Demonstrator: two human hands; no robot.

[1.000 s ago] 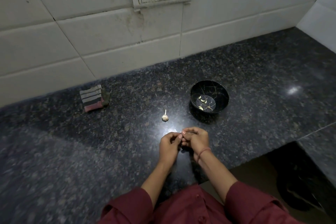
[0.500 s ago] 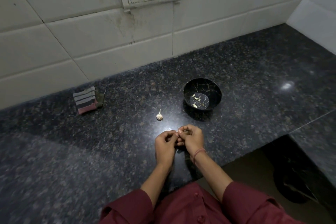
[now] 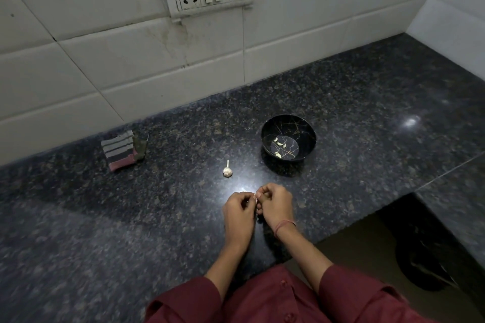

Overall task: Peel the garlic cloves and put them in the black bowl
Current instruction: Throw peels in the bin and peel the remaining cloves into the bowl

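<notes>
The small pale garlic clove (image 3: 255, 200) is held just above the near edge of the worktop, pinched between both hands; only a sliver of it shows, so how much skin is left on it cannot be told. The left hand (image 3: 240, 213) has its fingers curled in and grips the clove from the left. The right hand (image 3: 275, 204) is curled the same way and pinches it from the right, which looks like peeling in progress.

Farther off and to the right stands the round black bowl with thin gold veins (image 3: 288, 124), holding a few peeled cream-coloured cloves (image 3: 280, 143), so part of the job appears done. Left of the bowl, a small whitish garlic bulb with a short stalk (image 3: 227, 171) lies by itself, probably with cloves yet to be broken off and peeled.

All of it sits on a dark speckled stone worktop (image 3: 367, 126). A folded striped cloth (image 3: 122, 150) lies far left near the white tiled wall.
</notes>
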